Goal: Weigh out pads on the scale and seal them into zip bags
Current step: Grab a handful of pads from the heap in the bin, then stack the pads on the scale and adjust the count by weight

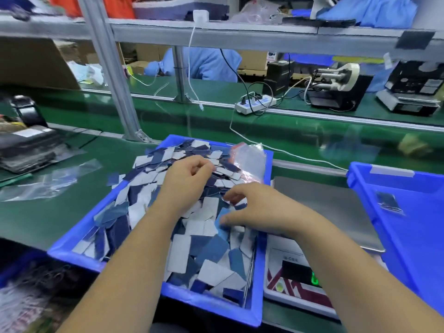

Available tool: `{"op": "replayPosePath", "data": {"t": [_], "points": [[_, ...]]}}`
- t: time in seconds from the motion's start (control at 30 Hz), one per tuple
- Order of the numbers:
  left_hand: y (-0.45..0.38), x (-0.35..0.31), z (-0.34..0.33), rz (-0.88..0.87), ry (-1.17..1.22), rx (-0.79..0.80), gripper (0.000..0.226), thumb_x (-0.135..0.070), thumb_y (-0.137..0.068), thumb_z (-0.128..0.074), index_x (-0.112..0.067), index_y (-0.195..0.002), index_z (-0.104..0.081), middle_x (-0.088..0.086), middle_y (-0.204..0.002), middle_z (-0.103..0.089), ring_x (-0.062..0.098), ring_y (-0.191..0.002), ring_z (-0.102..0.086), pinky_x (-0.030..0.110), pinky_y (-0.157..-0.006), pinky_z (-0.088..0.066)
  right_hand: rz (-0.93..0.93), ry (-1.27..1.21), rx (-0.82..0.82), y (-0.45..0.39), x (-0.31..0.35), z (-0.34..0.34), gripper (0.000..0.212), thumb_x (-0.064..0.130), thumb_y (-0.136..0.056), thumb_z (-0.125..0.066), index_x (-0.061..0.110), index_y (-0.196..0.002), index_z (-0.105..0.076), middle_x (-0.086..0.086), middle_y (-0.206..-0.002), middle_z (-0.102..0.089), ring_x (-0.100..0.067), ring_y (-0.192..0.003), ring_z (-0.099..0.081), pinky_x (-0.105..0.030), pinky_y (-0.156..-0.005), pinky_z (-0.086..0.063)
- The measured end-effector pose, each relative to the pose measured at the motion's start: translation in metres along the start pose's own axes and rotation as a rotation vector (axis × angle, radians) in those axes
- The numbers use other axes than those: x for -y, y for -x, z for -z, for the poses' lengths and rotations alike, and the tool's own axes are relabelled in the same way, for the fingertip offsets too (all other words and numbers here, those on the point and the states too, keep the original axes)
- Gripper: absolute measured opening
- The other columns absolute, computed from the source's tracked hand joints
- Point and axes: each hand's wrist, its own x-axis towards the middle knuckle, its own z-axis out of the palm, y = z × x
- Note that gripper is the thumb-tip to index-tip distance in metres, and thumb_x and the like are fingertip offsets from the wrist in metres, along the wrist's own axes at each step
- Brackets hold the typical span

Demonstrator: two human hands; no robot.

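The green desk (60, 212) carries a blue bin (262, 236) at centre, heaped with blue and white pads (182, 251). A second blue bin (360, 188) stands at the right edge with one small bag (389, 203) lying inside. Between the two bins sits the scale (336, 212); its steel platform is bare and its display, near the right forearm, shows green digits that cannot be read. A clear zip bag (249, 162) with a red strip lies on the far right corner of the centre bin. More clear bags (48, 179) lie on the desk to the left. The left hand (189, 176) rests on the heap at mid-bin, fingers curled around pads. The right hand (254, 207) hovers low over the pads just near of it, fingers bent and spread, fingertips touching pads; whether it grips any cannot be told.
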Motion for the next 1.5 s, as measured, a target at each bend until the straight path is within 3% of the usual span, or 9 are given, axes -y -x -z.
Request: {"op": "replayPosePath", "data": {"t": [0.1, 0.27, 0.4, 0.6, 0.97, 1.2, 1.3, 1.37, 1.5], "points": [[-0.002, 0.002, 0.001, -0.030, -0.006, 0.004, 0.018, -0.023, -0.093, -0.060, -0.022, -0.078, -0.070, -0.018, -0.046, -0.047, 0.000, -0.046, -0.042, 0.009, -0.045, -0.033, -0.068, 0.052, -0.032, -0.008, 0.004, -0.006, 0.063, 0.066, -0.070, -0.076, 0.029, -0.119, -0.062, 0.015, -0.106, -0.060, -0.002, -0.096, -0.058, -0.023, -0.078, -0.048], [-0.002, 0.004, 0.000, -0.051, -0.011, 0.010, 0.019, -0.024, -0.093, -0.060, -0.026, -0.077, -0.069, -0.017, -0.047, -0.046, 0.003, -0.047, -0.040, 0.011, -0.046, -0.034, -0.103, 0.081, -0.071, -0.017, 0.014, -0.014, 0.053, 0.062, -0.064, -0.081, 0.029, -0.099, -0.059, 0.017, -0.089, -0.056, 0.001, -0.079, -0.053, -0.022, -0.058, -0.038], [-0.002, 0.004, -0.001, -0.053, -0.006, 0.009, 0.019, -0.022, -0.093, -0.059, -0.026, -0.078, -0.069, -0.017, -0.046, -0.046, 0.003, -0.046, -0.039, 0.011, -0.045, -0.033, -0.136, -0.270, -0.070, -0.019, 0.016, -0.018, 0.043, 0.038, -0.065, -0.089, 0.017, -0.074, -0.052, 0.003, -0.062, -0.049, -0.015, -0.051, -0.042, -0.019, -0.043, -0.034], [-0.002, 0.005, -0.003, -0.058, 0.008, -0.003, 0.019, -0.022, -0.094, -0.059, -0.024, -0.078, -0.070, -0.016, -0.046, -0.045, 0.004, -0.045, -0.038, 0.011, -0.045, -0.031, -0.191, -0.562, 0.015, -0.021, 0.013, -0.021, 0.035, 0.016, -0.078, -0.083, 0.017, -0.068, -0.050, -0.006, -0.059, -0.052, -0.015, -0.044, -0.047, -0.023, -0.039, -0.039], [0.001, 0.004, 0.000, -0.134, 0.056, -0.071, 0.020, -0.020, -0.096, -0.062, -0.025, -0.078, -0.068, -0.016, -0.048, -0.043, 0.003, -0.048, -0.038, 0.010, -0.048, -0.032, -0.055, -0.605, -0.342, -0.013, -0.014, 0.018, 0.037, 0.019, -0.081, -0.076, 0.024, -0.056, -0.050, 0.007, -0.055, -0.037, -0.016, -0.051, -0.025, -0.027, -0.051, -0.021], [0.006, 0.002, -0.003, -0.171, 0.014, -0.068, 0.022, -0.020, -0.096, -0.061, -0.026, -0.076, -0.066, -0.018, -0.052, -0.052, 0.002, -0.051, -0.044, 0.010, -0.051, -0.036, -0.020, -0.720, -0.402, -0.006, -0.025, 0.015, 0.025, 0.015, -0.090, -0.070, -0.004, -0.086, -0.054, -0.009, -0.072, -0.042, -0.018, -0.056, -0.028, -0.023, -0.045, -0.025], [0.007, 0.001, -0.003, -0.175, -0.017, -0.079, 0.023, -0.018, -0.096, -0.061, -0.027, -0.076, -0.066, -0.020, -0.053, -0.053, 0.002, -0.053, -0.046, 0.009, -0.051, -0.036, -0.051, -0.737, -0.522, 0.001, -0.034, 0.027, 0.030, 0.012, -0.091, -0.069, 0.010, -0.067, -0.051, -0.008, -0.066, -0.041, -0.016, -0.049, -0.028, -0.021, -0.041, -0.023], [0.008, -0.001, -0.002, -0.174, -0.047, -0.081, 0.023, -0.017, -0.096, -0.061, -0.027, -0.076, -0.066, -0.020, -0.054, -0.053, 0.002, -0.054, -0.047, 0.009, -0.052, -0.037, -0.090, -0.758, -0.574, 0.012, -0.047, 0.043, 0.022, 0.010, -0.091, -0.067, 0.005, -0.074, -0.055, -0.011, -0.069, -0.041, -0.012, -0.044, -0.026, -0.019, -0.040, -0.020], [0.007, -0.010, -0.001, -0.229, -0.151, -0.066, 0.021, -0.018, -0.095, -0.061, -0.027, -0.076, -0.067, -0.013, -0.061, -0.058, 0.004, -0.055, -0.047, 0.010, -0.052, -0.036, -0.235, -0.521, -0.504, 0.045, -0.085, 0.077, 0.034, 0.020, -0.087, -0.071, 0.017, -0.062, -0.049, -0.004, -0.060, -0.038, -0.015, -0.047, -0.024, -0.026, -0.048, -0.018]]}}
